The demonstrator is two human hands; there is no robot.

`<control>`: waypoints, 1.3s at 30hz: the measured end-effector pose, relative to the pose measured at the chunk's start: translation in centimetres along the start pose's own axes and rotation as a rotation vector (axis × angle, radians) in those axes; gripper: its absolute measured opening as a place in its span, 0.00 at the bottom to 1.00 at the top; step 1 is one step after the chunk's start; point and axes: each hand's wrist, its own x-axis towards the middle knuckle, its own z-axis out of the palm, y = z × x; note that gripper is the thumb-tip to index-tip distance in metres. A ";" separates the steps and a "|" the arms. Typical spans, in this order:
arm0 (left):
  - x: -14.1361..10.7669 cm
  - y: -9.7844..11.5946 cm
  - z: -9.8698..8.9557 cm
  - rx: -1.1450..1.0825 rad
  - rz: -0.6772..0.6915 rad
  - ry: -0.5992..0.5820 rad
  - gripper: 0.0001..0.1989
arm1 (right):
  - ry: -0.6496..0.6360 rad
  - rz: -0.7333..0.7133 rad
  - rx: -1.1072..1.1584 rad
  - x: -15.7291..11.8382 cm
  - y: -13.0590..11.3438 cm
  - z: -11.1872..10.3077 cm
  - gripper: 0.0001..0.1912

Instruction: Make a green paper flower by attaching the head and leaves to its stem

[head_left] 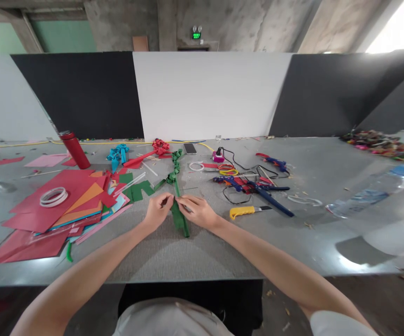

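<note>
In the head view, my left hand [159, 211] and my right hand [198, 211] meet over the middle of the table. Both pinch a green paper strip [179, 220] between thumb and fingers. Part of the strip hangs down toward me below my fingertips. From my hands a chain of folded green paper [176, 161] runs away from me along the tabletop. Cut green paper pieces [138, 190] lie to the left of my left hand. Exactly where the fingertips grip is partly hidden by the fingers.
At left are stacked coloured paper [48, 212], a tape roll [53, 197] and a red bottle [75, 150]. A yellow-handled knife [242, 212], glue guns [230, 183] and a corded pink adapter [218, 157] lie right of my hands. Farther right is a plastic bottle [370, 192].
</note>
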 end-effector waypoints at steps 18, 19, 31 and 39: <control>0.2 0.2 0.1 -0.369 -0.210 -0.096 0.29 | 0.135 -0.132 -0.189 -0.6 1.0 -1.0 0.06; 0.3 0.1 0.2 -0.431 -0.234 -0.158 0.30 | 0.090 -0.182 -0.220 -0.8 1.2 -1.0 0.06; 0.6 1.1 -1.0 -0.241 -0.156 -0.214 0.23 | 0.075 -0.408 -0.322 0.1 0.8 -1.2 0.08; 0.6 0.7 -0.5 -0.229 -0.202 -0.187 0.23 | 0.064 -0.240 -0.069 0.3 0.9 -1.0 0.08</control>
